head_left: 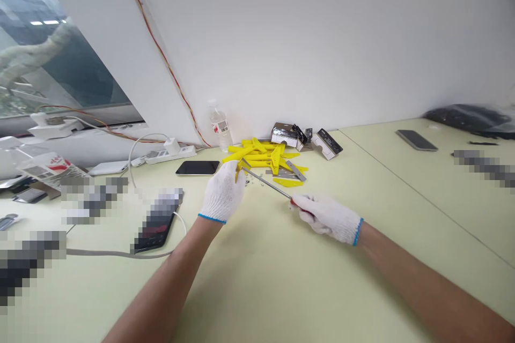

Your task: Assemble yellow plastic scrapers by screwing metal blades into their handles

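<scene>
- Over the pale green desk (257,284): left gloved hand (222,192) curled closed, fingertips pinching a yellow plastic piece (238,170).
- Right gloved hand (325,218): fingers wrapped shut round a red-handled screwdriver (267,183), steel shaft reaching across, tip at the yellow piece.
- Just beyond: yellow plastic pile (261,154), steel blades (295,170), tiny screws (249,180).

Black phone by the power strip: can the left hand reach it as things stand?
Probably yes. The gloved left hand is close beside the black smartphone, with nothing between them, though it holds a yellow plastic piece it would likely set down first.
</scene>
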Tool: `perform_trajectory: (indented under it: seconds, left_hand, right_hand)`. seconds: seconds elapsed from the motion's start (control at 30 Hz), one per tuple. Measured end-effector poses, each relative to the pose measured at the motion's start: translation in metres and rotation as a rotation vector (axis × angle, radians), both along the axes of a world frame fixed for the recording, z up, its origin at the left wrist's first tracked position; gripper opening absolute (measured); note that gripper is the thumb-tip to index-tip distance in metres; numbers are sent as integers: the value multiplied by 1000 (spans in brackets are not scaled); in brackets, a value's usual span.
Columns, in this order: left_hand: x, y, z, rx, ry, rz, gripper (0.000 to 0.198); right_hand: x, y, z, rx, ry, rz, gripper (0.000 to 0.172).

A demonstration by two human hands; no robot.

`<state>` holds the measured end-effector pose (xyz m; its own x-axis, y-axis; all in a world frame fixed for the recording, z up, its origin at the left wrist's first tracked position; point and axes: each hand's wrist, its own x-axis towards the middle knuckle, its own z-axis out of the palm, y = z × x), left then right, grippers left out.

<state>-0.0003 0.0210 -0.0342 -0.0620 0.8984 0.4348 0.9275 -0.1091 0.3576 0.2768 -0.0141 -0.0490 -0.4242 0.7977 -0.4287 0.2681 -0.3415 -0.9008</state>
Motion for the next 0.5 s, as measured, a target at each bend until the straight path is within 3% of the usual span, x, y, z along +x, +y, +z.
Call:
perform_trajectory:
  seconds: [0.17,0.27,0.37,0.5]
  left_hand:
    - [0,-2,2,31,20,31,23]
    - [2,-3,3,32,20,27,23]
    - [5,-5,6,16,16,27,20]
    - [8,-7,11,9,1,54,17]
  right_hand:
    - [-6,-8,-4,813,-490,-144,27]
    - [-6,-10,-9,1161,-802,-170,39]
    - [-6,-9,-14,1284,-967,-149,51]
    - [-6,-6,-20,1255,-933,-104,51]
